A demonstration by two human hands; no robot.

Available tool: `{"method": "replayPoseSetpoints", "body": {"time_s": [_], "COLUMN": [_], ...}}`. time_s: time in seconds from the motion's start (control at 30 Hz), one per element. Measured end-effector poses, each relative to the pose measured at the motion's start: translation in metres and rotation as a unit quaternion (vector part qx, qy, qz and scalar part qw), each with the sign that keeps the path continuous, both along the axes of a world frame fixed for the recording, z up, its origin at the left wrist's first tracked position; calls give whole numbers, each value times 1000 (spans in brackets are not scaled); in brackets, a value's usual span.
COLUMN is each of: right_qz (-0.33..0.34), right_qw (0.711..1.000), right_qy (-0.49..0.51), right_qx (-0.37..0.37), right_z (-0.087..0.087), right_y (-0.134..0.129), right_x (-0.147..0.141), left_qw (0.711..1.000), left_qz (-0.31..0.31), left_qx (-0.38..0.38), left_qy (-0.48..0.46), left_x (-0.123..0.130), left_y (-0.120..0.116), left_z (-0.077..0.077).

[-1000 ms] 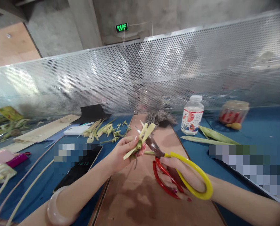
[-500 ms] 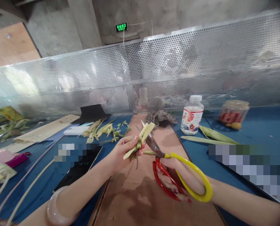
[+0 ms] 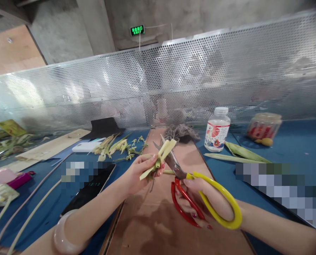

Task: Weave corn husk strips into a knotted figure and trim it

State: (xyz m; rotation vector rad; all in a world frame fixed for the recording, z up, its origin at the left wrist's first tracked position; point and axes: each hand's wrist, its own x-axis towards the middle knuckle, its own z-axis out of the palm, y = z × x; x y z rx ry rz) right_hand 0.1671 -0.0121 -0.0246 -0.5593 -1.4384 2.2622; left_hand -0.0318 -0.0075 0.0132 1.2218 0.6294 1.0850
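Note:
My left hand (image 3: pixel 140 172) pinches a small folded piece of pale yellow-green leaf strips (image 3: pixel 160 157) above a brown board (image 3: pixel 158 219). My right hand (image 3: pixel 200 198) grips scissors (image 3: pixel 197 193) with one yellow and one red handle. The metal blades are parted around the leaf strips' upper ends. A pale bracelet sits on my left wrist.
A white-capped bottle (image 3: pixel 216 129) and a jar (image 3: pixel 264 127) stand at the back right by long green leaves (image 3: pixel 237 152). Leaf cuttings (image 3: pixel 118 147), a dark phone (image 3: pixel 90 189), thin long stems (image 3: pixel 30 209) and a twine bundle (image 3: pixel 180 131) lie on the blue table. A perforated metal screen (image 3: pixel 174 78) runs behind.
The scissors' handles have shifted slightly down and left; the blades stay at the leaf strips. My left hand has barely moved.

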Motion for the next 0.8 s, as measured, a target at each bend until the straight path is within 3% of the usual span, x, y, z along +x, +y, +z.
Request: {"method": "replayPoseSetpoints", "body": {"time_s": [0.8], "right_qz": [2], "right_qw": [1000], "right_qy": [-26], "right_qx": [-17], "right_z": [-2], "right_y": [-4], "right_x": [-1], "left_qw": [1000], "left_qz": [-16], "left_qx": [-4], "left_qy": [1], "left_x": [7], "left_y": [-5], "left_z": [-3]}}
